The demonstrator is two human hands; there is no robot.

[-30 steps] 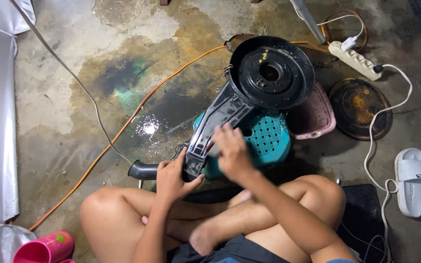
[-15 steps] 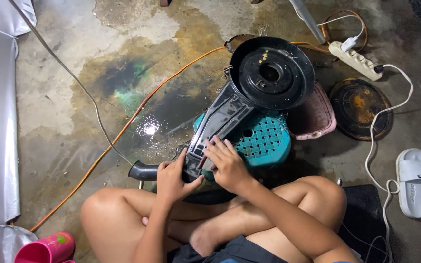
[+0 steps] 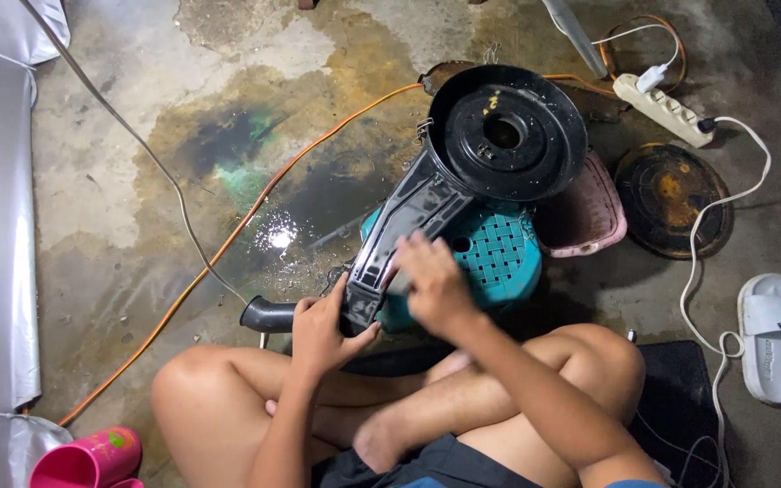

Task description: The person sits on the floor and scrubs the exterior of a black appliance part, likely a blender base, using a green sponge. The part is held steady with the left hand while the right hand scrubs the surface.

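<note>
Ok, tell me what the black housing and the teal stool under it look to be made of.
Black housing: probably moulded plastic or painted metal; glossy, with sharp highlights along its neck. Teal stool: plastic, matte, with a moulded lattice top. Left hand grips the neck's end; right hand rests on it.

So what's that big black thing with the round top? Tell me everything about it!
The black housing looks like shiny, wet hard plastic. It has a wide round pan with a hole in the middle and a long flat neck ending in a bent dark spout. It lies tilted across a teal stool. The left hand grips the narrow end; the right hand rests on the neck.
</note>
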